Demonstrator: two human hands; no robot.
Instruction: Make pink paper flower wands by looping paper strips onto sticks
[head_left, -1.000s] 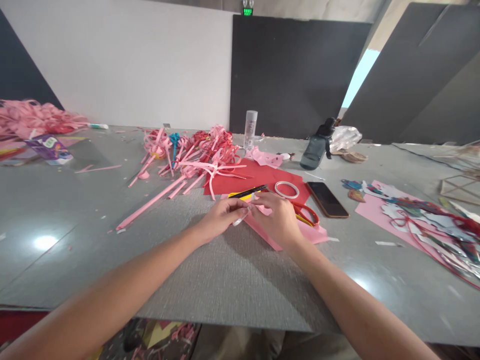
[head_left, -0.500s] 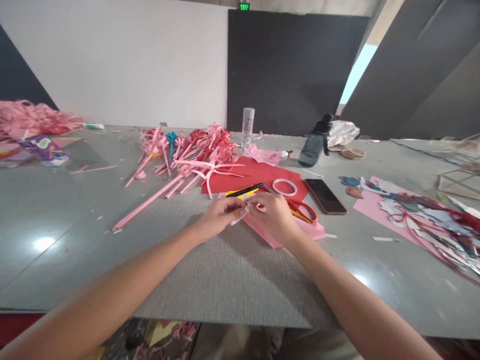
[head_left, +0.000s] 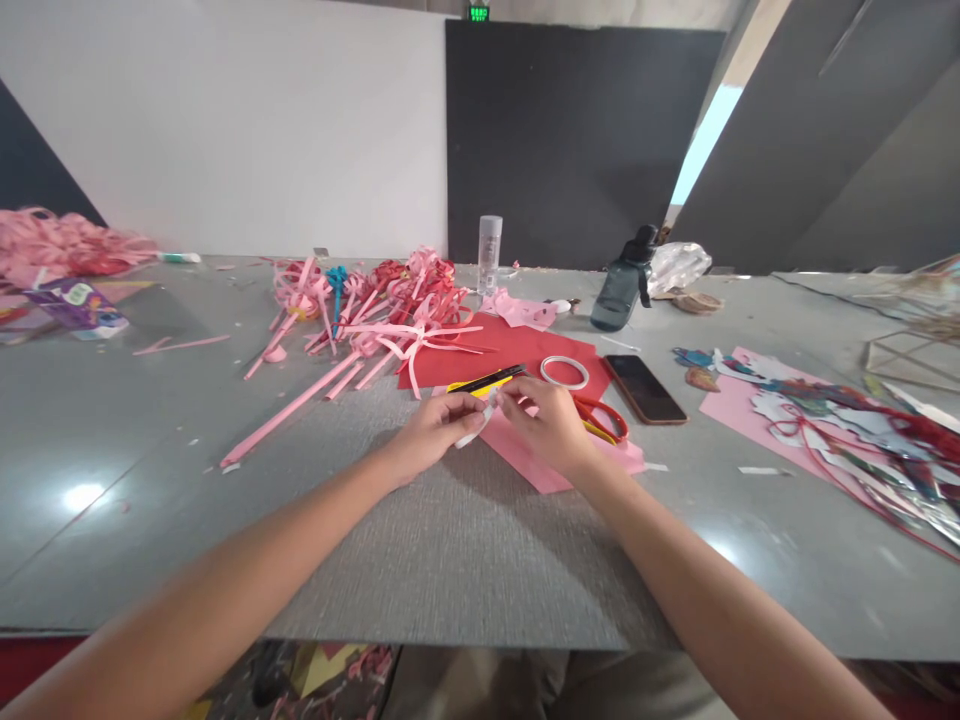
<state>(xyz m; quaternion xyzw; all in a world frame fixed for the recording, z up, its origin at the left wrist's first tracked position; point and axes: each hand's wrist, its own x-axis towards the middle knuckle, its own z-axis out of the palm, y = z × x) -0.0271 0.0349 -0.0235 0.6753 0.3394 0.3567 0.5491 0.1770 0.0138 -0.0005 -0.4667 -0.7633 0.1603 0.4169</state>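
A small white strip [head_left: 471, 434], perhaps tape, is pinched between my two hands above the table. My left hand [head_left: 429, 432] grips its lower part with thumb and fingers. At its upper end, the fingertips of my right hand [head_left: 551, 425] are closed on it. Pink paper [head_left: 525, 465] lies beneath my right hand. Just beyond the hands is a black and yellow cutter-like tool [head_left: 486, 382]. Scissors with orange-red handles [head_left: 616, 424] sit beside my right hand, partly hidden. A white tape roll [head_left: 564, 387] rests on red paper [head_left: 502, 345].
Pink and red paper-strip flowers [head_left: 420, 275] with rolled stems lie at the back left. To the right are a phone [head_left: 645, 388], a dark bottle [head_left: 615, 297] and cut paper pieces [head_left: 817, 400]. A clear cylinder [head_left: 489, 255] stands at the back.
The view has shifted slightly, so the table things sit a little further left. Both hands keep hold of the white strip, and more of it shows between them.
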